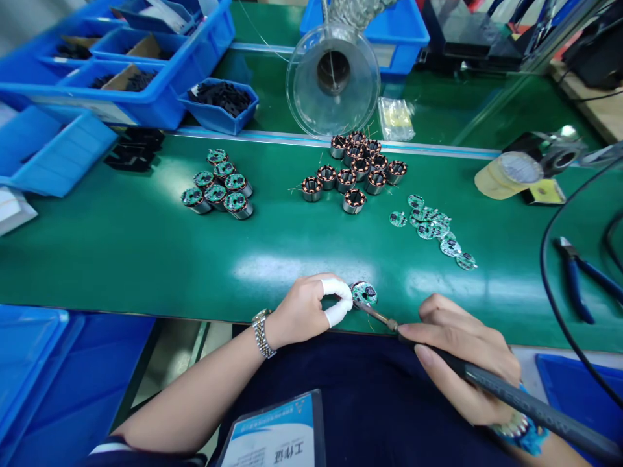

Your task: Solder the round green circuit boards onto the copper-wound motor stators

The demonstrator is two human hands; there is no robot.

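At the near edge of the smooth green mat (146, 259), which shines under the lights, the left hand (304, 314) pinches a small round motor part (363, 294) topped with a green circuit disc; its fingertips (338, 305) wear white rubbery covers and close tightly on the part's side, holding it down on the mat. The right hand (462, 363) wraps loosely curled fingers around the dark, matte handle of a soldering iron (487, 383) — its thin metal tip touches the edge of the green disc. A metal-link watch (263, 333) sits on the left wrist. Farther up the mat lies a cluster of finished parts with green tops (219, 185), and near the middle a group of bare copper-wound coils (355, 170), round and ribbed. Loose flat green discs (433, 227) are scattered to the right of them. Behind the coils stands a clear plastic spool (332, 78). Blue plastic bins (146, 65) with black pieces crowd the far left corner — blue-handled pliers (579, 279) lie at the right, well apart from the hands.
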